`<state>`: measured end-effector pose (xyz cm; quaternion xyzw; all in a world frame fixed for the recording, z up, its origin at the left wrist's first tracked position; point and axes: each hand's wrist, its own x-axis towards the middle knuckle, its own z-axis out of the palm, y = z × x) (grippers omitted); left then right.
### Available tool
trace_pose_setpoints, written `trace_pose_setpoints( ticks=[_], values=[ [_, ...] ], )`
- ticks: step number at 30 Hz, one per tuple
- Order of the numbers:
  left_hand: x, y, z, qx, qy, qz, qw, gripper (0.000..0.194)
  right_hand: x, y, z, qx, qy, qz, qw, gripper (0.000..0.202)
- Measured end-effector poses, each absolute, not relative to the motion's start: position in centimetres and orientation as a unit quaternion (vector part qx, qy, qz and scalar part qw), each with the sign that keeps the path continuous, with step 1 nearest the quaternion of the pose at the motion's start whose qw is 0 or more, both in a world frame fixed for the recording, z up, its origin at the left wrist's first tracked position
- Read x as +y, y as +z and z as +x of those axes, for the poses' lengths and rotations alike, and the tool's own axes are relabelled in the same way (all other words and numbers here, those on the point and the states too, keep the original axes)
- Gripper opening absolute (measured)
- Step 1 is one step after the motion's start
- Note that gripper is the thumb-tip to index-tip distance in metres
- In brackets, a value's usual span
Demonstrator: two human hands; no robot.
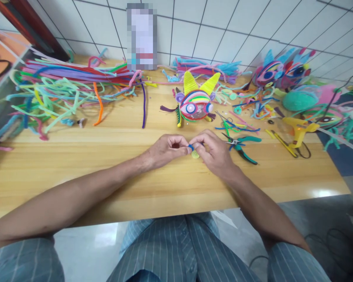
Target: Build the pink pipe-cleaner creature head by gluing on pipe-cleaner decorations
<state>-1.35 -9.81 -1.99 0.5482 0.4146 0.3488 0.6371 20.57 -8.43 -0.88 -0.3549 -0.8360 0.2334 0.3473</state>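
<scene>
My left hand [171, 149] and my right hand [213, 152] meet at the middle of the table, both closed in a pinch. Between the fingertips is a short piece of blue pipe cleaner [191, 147], largely hidden by the fingers. Just under it shows a small pale-yellow coiled disc [195, 154], near the right thumb; whether it is held or lies on the wood I cannot tell. Behind my hands stands a colourful mask-like figure [195, 105] with yellow horns and round eyes. Right of my right hand lie teal-handled pliers [242, 147] with spread handles.
Bundles of pipe cleaners [76, 78] cover the back left of the wooden table [106, 188]. A yellow glue gun [299, 131] stands at the right, beside a yellow pen-like tool [284, 143]. More mask figures [270, 72] and a green balloon-like shape [300, 98] sit at the back right.
</scene>
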Motion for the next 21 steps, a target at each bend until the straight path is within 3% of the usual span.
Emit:
trace_pose_setpoints(
  ticks=[6, 12, 21],
  values=[
    [-9.7, -1.7, -1.5, 0.415, 0.344, 0.546, 0.641, 0.04, -8.3, -1.2, 21.0, -0.863, 0.2, -0.34, 0.315, 0.016],
    [-10.2, -1.7, -1.4, 0.418, 0.409, 0.536, 0.609, 0.031, -8.5, -1.5, 20.4, -0.842, 0.195, -0.352, 0.359, 0.016],
    [-10.1, -2.9, -0.8, 0.413, 0.442, 0.513, 0.608, 0.045, -8.7, -1.7, 19.9, -0.755, 0.296, -0.418, 0.409, 0.014]
  ],
)
